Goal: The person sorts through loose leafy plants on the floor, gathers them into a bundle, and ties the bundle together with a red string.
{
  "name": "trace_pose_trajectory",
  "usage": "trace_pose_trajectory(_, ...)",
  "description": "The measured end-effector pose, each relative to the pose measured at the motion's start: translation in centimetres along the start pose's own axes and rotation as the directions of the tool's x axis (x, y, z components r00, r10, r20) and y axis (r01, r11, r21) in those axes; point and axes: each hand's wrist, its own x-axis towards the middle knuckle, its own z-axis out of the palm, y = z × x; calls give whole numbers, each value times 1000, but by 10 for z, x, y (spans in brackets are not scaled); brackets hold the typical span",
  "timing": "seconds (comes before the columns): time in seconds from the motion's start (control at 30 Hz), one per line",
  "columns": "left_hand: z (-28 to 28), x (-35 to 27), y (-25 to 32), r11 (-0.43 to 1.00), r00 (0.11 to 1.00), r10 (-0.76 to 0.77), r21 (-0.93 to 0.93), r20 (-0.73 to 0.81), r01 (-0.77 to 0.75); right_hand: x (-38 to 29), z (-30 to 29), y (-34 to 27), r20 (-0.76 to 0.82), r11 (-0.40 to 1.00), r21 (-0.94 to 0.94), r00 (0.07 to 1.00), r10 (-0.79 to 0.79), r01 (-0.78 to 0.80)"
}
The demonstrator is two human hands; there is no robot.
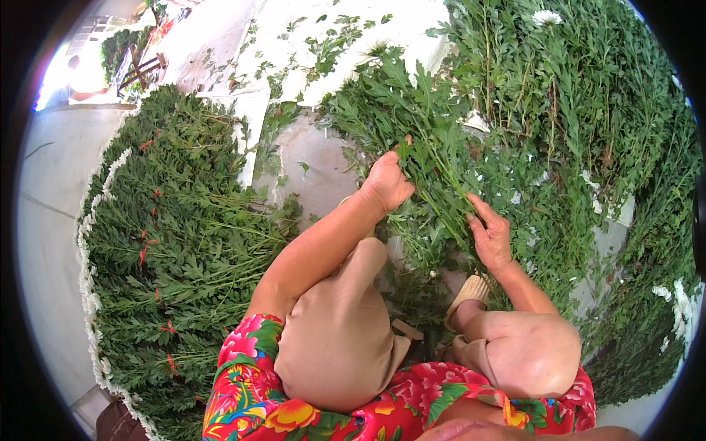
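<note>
My left hand is closed around a bunch of leafy green chrysanthemum stems. The bunch slants away from me, its white blooms at the far end. Lower on the same stems, my right hand pinches them between thumb and fingers near the cut ends. Loose leaves and stems lie on the floor under both hands. Leaves partly hide the fingertips of my left hand.
A large pile of bundles tied with red string lies to the left, edged by white blooms. Uncut-looking leafy stems heap up on the right. White sheeting with scattered leaves covers the far floor. A person is at far left.
</note>
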Motion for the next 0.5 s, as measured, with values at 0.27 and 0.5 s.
trace_pose_trajectory(0.27, -49, -9, 2, 999, 994, 28, 21, -101, -26, 41, -8, 6, 241, 990, -126, 970, -38, 71)
trace_pose_trajectory(0.5, -40, -8, 2, 996, 986, 42, 87, -159, -28, 82, 28, 81, 230, 909, 141, 906, 355, -392)
